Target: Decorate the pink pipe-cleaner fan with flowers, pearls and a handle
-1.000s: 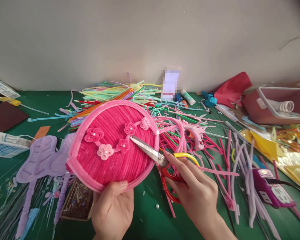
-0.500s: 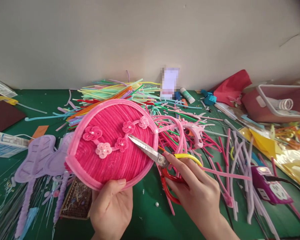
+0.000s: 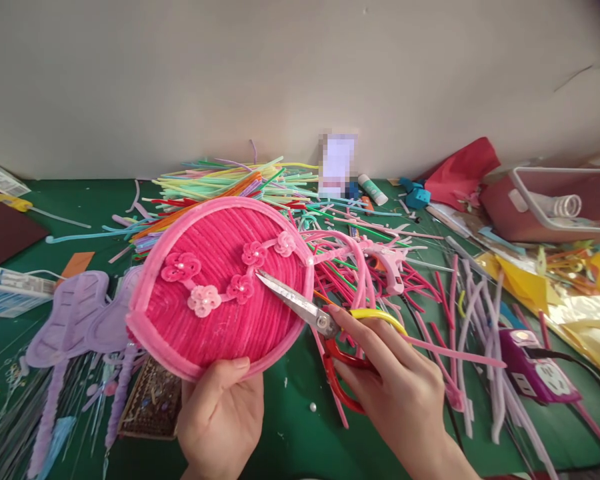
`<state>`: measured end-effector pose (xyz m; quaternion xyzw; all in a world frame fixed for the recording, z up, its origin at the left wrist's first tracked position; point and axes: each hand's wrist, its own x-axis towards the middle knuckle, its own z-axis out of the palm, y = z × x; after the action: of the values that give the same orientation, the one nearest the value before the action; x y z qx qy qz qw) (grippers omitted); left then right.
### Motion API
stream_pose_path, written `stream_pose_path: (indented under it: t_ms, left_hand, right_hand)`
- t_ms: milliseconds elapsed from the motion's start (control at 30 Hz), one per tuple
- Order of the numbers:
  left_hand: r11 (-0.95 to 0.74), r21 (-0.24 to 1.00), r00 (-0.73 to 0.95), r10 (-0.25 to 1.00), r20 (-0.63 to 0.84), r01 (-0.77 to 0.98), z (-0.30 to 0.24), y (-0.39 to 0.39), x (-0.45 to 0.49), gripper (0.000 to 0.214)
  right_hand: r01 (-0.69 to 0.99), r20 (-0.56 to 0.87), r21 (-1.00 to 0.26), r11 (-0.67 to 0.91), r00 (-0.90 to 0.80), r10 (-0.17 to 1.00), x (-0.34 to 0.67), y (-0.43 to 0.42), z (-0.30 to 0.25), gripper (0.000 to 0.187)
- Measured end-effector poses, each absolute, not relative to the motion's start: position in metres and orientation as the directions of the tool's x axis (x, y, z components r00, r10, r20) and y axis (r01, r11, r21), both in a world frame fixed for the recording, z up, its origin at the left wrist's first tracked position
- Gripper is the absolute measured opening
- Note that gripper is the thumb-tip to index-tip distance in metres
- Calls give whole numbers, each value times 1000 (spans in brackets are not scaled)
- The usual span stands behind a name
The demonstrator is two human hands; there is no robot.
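My left hand (image 3: 225, 413) grips the lower rim of a leaf-shaped pink fan (image 3: 195, 343) made of fuzzy pipe cleaners, its thumb in front. Across the fan's face runs a branch of small pink flowers with pearl-like centres, such as a light pink flower (image 3: 203, 301). My right hand (image 3: 400, 380) holds scissors (image 3: 300, 308) with one yellow and one red handle. The blades look closed, and their tip lies over the fan beside the flower branch; whether it touches cannot be told. From behind the right hand a pink pipe cleaner (image 3: 460, 355) sticks out rightward.
Bundled coloured pipe cleaners (image 3: 220, 183) lie behind the fan. A pink glue gun (image 3: 391, 270) rests among loose pink stems. Purple fan shapes (image 3: 70, 320) and a box of small parts (image 3: 150, 403) are at left. At right sit a purple power socket (image 3: 537, 370) and a pink bin (image 3: 530, 227).
The fan has shifted very slightly left with my left hand. My right hand and the scissors keep nearly the same pose. The whole view has moved a little.
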<state>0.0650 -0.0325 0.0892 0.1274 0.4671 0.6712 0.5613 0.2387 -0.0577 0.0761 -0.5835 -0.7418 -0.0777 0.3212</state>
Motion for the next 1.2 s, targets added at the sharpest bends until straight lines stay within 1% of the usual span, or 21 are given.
stream_pose_path:
  t_ms: [200, 433, 633, 800, 967, 1100, 1200]
  left_hand:
    - [104, 780, -308, 881, -360, -617, 86, -34, 65, 36]
    - [107, 766, -318, 867, -384, -634, 91, -35, 66, 36]
    - [110, 749, -341, 840, -421, -653, 91, -34, 68, 47]
    - [101, 757, -345, 845, -408, -646, 92, -34, 69, 49]
    - [80, 758, -354, 849, -392, -648, 91, -33, 68, 58]
    - [98, 748, -372, 820, -434, -657, 88, -34, 68, 66]
    - [127, 744, -363, 811, -458, -657, 88, -34, 67, 67]
  right_hand:
    - [909, 574, -291, 299, -84, 815, 238, -57, 73, 27]
    - [900, 604, -299, 316, -78, 793, 238, -57, 71, 24]
    - [908, 607, -282, 309, -80, 791, 238, -56, 71, 25]
    - [912, 600, -278, 301, -79, 796, 237, -55, 72, 25]
    - [907, 598, -288, 307, -80, 797, 236, -55, 74, 26]
    - [904, 591, -298, 306, -77, 803, 236, -55, 72, 26]
    - [901, 591, -298, 316, -86, 802, 236, -56, 70, 25]
